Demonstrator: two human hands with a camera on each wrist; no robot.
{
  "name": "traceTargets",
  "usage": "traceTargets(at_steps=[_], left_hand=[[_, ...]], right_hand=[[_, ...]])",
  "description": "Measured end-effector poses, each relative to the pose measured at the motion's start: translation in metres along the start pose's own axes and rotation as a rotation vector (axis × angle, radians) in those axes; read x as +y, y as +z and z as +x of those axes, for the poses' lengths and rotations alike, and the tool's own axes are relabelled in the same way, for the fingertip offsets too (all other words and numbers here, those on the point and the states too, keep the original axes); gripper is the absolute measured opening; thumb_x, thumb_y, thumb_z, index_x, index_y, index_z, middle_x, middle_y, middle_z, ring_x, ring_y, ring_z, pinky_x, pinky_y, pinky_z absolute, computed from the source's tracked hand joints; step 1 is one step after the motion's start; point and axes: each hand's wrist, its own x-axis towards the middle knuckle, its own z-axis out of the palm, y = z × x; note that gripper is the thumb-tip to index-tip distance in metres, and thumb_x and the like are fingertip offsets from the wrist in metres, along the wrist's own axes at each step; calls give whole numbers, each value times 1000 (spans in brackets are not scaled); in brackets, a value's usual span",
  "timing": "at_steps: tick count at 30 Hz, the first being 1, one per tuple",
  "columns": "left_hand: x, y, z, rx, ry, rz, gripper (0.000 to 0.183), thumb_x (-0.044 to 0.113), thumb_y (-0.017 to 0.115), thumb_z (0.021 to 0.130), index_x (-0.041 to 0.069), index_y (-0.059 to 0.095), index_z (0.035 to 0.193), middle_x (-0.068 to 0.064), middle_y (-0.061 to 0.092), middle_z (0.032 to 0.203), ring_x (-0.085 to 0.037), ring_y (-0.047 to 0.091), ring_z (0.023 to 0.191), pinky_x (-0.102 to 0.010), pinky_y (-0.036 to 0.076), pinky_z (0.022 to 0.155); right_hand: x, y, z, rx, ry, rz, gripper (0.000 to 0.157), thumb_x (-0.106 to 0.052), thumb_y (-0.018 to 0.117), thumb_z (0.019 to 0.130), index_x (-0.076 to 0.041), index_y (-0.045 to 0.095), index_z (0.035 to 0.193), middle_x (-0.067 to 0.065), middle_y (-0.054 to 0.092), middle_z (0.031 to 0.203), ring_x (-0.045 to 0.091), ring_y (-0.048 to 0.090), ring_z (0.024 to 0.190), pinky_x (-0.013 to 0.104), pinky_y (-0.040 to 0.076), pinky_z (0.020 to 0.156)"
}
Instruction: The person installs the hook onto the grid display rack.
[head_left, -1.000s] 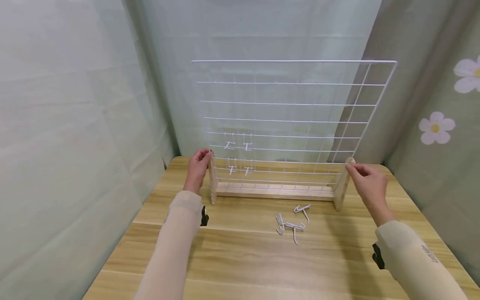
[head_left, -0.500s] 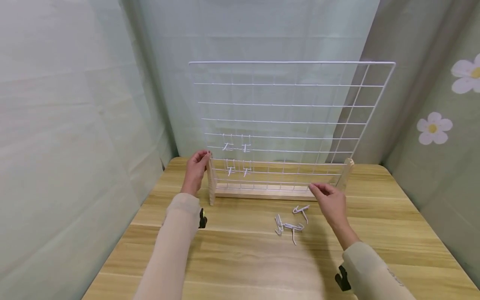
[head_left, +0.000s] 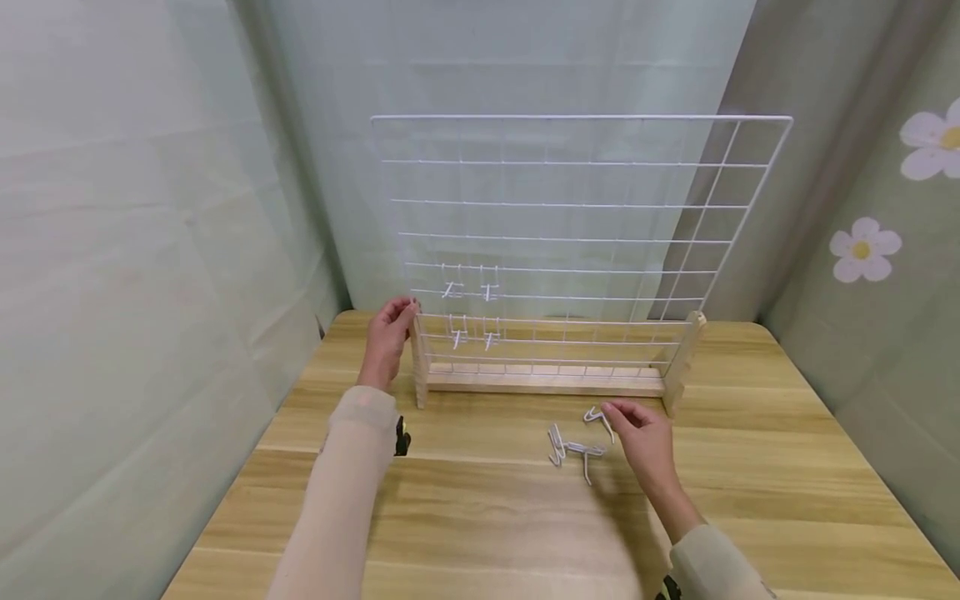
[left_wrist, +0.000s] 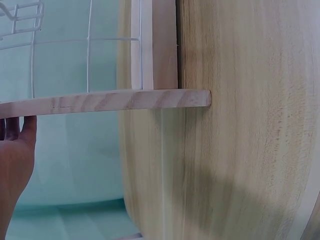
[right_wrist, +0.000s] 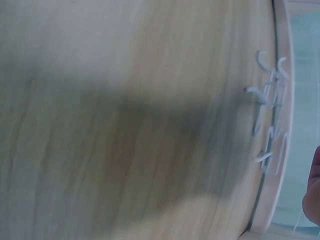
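A white wire grid rack (head_left: 570, 204) stands in a pale wooden base (head_left: 543, 381) with an upright wooden end piece on each side. My left hand (head_left: 387, 337) holds the top of the left end piece (left_wrist: 125, 101), its fingers against the outer face in the left wrist view. My right hand (head_left: 641, 433) reaches over the table, thumb and fingertips close together at one white wire hook (head_left: 597, 416); they overlap its right end in the head view. Two more loose hooks (head_left: 583, 450) lie just left and nearer. In the right wrist view my right hand (right_wrist: 313, 192) shows only at the edge.
Several white hooks (head_left: 488, 292) hang in two rows on the left part of the grid. The wooden table (head_left: 480, 517) extends in front of and beside the rack. Pale green curtains (head_left: 150, 250) enclose it at the sides and back.
My right hand has left the right end piece and moved left, down and nearer to the loose hooks. My left hand has stayed at the left end piece.
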Motion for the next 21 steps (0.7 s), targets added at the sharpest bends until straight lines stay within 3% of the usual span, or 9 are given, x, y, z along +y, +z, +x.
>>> traceTargets(at_steps=[4, 11, 16, 21], left_hand=[[3, 0, 2, -5, 2, 1, 30, 28, 58, 102, 7, 57, 123, -3, 56, 121, -19, 51, 115, -36, 40, 108], [4, 1, 2, 6, -13, -24, 27, 26, 60, 101, 8, 58, 120, -2, 56, 119, -18, 51, 113, -37, 40, 107], [3, 1, 0, -1, -25, -40, 29, 26, 60, 101, 7, 58, 122, -4, 56, 121, -24, 50, 120, -37, 39, 108], [0, 0, 0, -1, -17, -39, 26, 25, 59, 101, 8, 58, 121, -3, 57, 120, -22, 52, 116, -37, 40, 108]], right_hand=[[3, -7, 8, -20, 32, -75, 27, -22, 74, 91, 1, 73, 106, 2, 72, 91, 6, 62, 78, 18, 49, 68], [6, -14, 20, -40, 62, -102, 31, -24, 74, 92, 2, 72, 110, 1, 71, 96, 4, 62, 82, 18, 50, 72], [14, -16, 21, -54, 77, -157, 29, -20, 73, 92, 3, 72, 110, 3, 73, 96, 1, 59, 82, 16, 47, 72], [22, -17, 20, -73, 77, -200, 28, -21, 74, 91, 2, 73, 108, 5, 73, 97, 3, 58, 83, 18, 45, 71]])
